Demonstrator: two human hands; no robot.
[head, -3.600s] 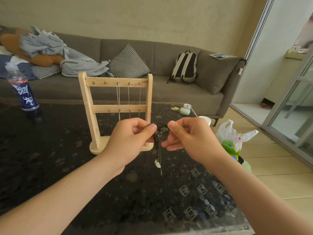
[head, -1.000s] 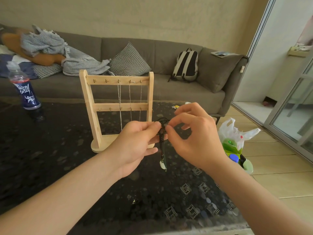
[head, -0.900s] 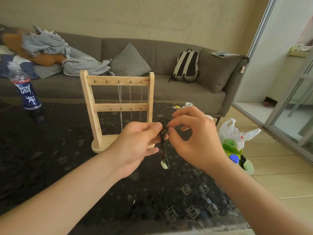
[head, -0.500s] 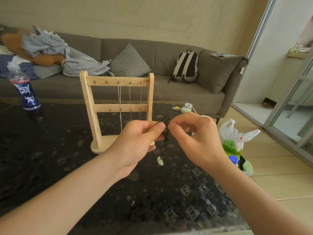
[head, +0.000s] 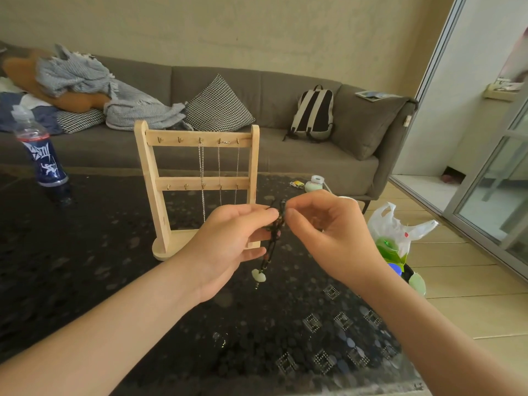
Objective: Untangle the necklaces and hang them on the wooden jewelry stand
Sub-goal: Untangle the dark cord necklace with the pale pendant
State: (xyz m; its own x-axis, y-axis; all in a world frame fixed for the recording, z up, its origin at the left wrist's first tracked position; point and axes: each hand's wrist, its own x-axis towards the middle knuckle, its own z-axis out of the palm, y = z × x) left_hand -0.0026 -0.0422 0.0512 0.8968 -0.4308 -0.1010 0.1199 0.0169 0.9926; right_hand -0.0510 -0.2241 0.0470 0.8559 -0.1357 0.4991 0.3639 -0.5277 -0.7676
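Observation:
A tangled dark cord necklace [head: 273,238] with a pale green pendant [head: 259,276] hangs between my hands above the dark table. My left hand [head: 228,244] pinches the knotted top of the cord between thumb and forefinger. My right hand [head: 331,235] pinches the same knot from the right side. Behind them stands the wooden jewelry stand [head: 197,187], upright on its base. Silver chains [head: 219,172] hang from hooks on the right half of its top bar; the left hooks are bare.
A dark patterned table [head: 85,267] fills the foreground. A blue-labelled bottle [head: 43,155] stands at far left. A small pale green round case [head: 313,184] lies behind my right hand. A white plastic bag [head: 397,232] sits off the table's right edge. A grey sofa [head: 285,115] lies beyond.
My fingers have kept working the knot. The right hand's fingers have dropped closer to the knot, and the pendant has swung slightly and hangs a little lower.

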